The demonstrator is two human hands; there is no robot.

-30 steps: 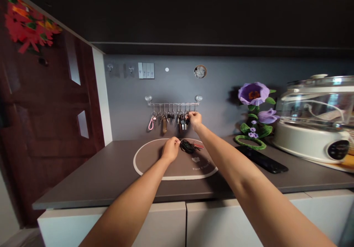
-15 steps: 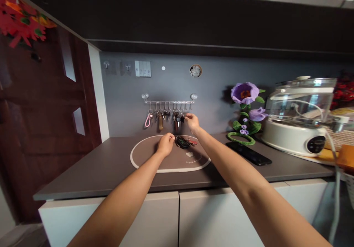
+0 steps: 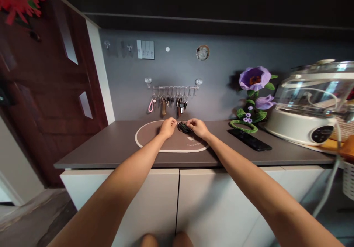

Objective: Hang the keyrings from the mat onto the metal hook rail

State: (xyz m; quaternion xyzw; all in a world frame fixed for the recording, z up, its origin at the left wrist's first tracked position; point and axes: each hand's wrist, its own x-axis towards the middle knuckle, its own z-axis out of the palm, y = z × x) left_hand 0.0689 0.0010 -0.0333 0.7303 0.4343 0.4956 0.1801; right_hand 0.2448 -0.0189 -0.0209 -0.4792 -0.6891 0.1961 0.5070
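Observation:
A bunch of keys with a black key fob (image 3: 184, 127) lies low over the brown oval mat (image 3: 149, 140), between my two hands. My left hand (image 3: 168, 128) is at its left end, thumb and finger pinched on the key ring. My right hand (image 3: 198, 128) reaches in from the other side, its fingertips closed on the right end of the bunch, where the red-looking keys are covered. Behind them, a clear hook rail (image 3: 174, 87) on the wall carries several key sets, among them a pink strap (image 3: 151, 106) and a brown tag (image 3: 163, 107).
A black phone (image 3: 250, 140) rests on the counter (image 3: 91, 147) to the right. Behind it stand purple artificial flowers (image 3: 254, 79) and a white appliance (image 3: 300, 127) with a clear top and a hanging cord. A dark red door (image 3: 55, 103) is at the left.
My right hand has come down from the hanging keys at the rail to the bunch on the mat. My left hand stays by the key ring. The view has tilted downward.

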